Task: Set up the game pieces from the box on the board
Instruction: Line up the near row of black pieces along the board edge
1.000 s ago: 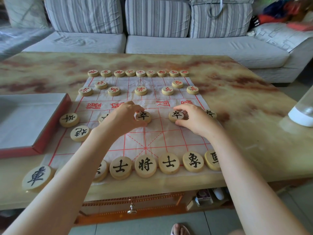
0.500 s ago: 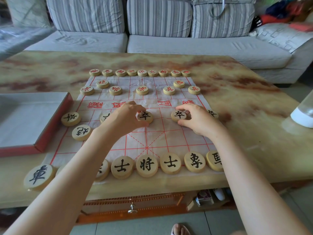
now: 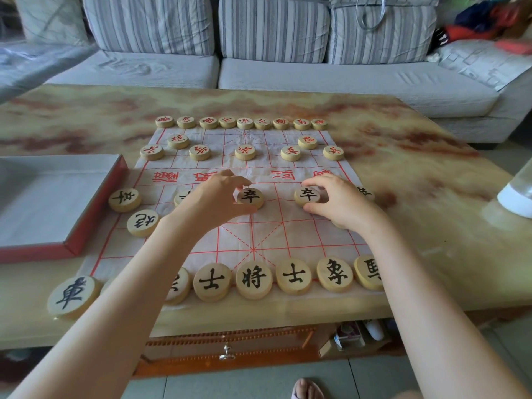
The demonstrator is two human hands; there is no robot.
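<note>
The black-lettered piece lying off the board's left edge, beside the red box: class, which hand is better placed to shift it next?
Probably the left hand. That piece lies on its side of the board, whereas the right hand would have to cross over the left forearm.

Red-lined white board (image 3: 288,234), grey-striped sofa cushions (image 3: 273,27).
</note>
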